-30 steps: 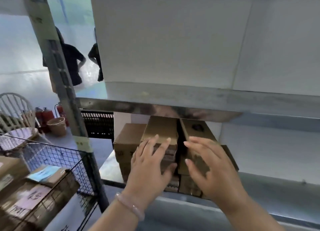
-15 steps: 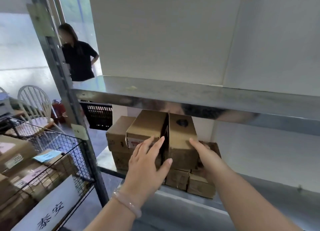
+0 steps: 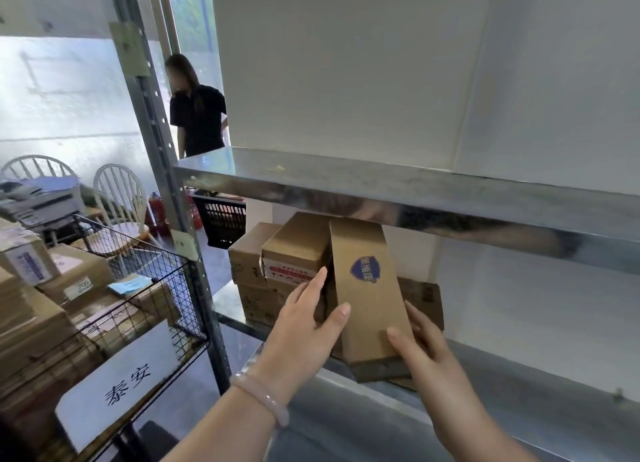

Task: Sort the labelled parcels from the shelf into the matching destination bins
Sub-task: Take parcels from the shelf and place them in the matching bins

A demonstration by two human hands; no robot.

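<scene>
A long brown cardboard parcel (image 3: 367, 288) with a blue sticker tilts out over the front edge of the lower metal shelf (image 3: 519, 385). My right hand (image 3: 422, 350) grips its near right end, thumb on top and fingers underneath. My left hand (image 3: 308, 326) holds its left side, with the fingers reaching up between it and the neighbouring parcel with a red and white label (image 3: 294, 253). More brown parcels (image 3: 252, 278) are stacked behind and below. At the left stands a wire bin (image 3: 145, 288) with a white destination sign (image 3: 117, 385), filled with several boxes.
The upper metal shelf (image 3: 381, 191) hangs just above the parcels. A shelf upright (image 3: 169, 191) stands between the shelf and the wire bin. A person in black (image 3: 197, 115) stands behind. White chairs (image 3: 117, 191), a black crate (image 3: 225, 219) and fire extinguishers lie beyond.
The long parcel has slid forward off the stack and now tips over the shelf edge. My right hand moved from its far side to its near end; my left hand closed in on its left side.
</scene>
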